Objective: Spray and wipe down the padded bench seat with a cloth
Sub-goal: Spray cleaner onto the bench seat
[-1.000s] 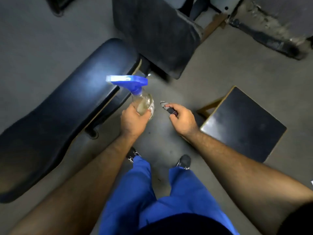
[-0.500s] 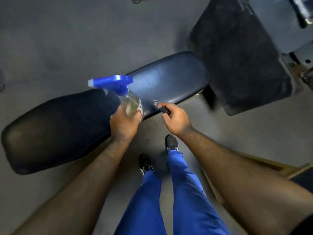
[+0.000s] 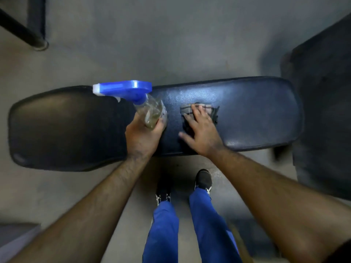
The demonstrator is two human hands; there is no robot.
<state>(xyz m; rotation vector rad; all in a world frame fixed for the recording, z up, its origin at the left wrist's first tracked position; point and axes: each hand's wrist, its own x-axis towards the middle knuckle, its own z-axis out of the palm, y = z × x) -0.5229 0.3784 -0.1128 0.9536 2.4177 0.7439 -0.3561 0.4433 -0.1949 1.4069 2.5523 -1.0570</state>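
- Gripping clear plastic spray bottle (image 3: pixel 152 112) with blue trigger head: left hand (image 3: pixel 143 137), nozzle toward 9 o'clock.
- Right hand (image 3: pixel 201 133): fingers spread, flat on checked cloth (image 3: pixel 199 111), pressing it against dark padded vinyl bench seat (image 3: pixel 256 114).

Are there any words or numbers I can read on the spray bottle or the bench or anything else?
No readable text anywhere in this view.
Spray bottle: a pale label edge shows on its side, by the left hand, but it is turned away and blurred; nothing reads.
Cloth under the right hand: only a striped pattern, no words.
Bench seat: plain dark padding, no label visible.
Shoes: white markings only, no letters.
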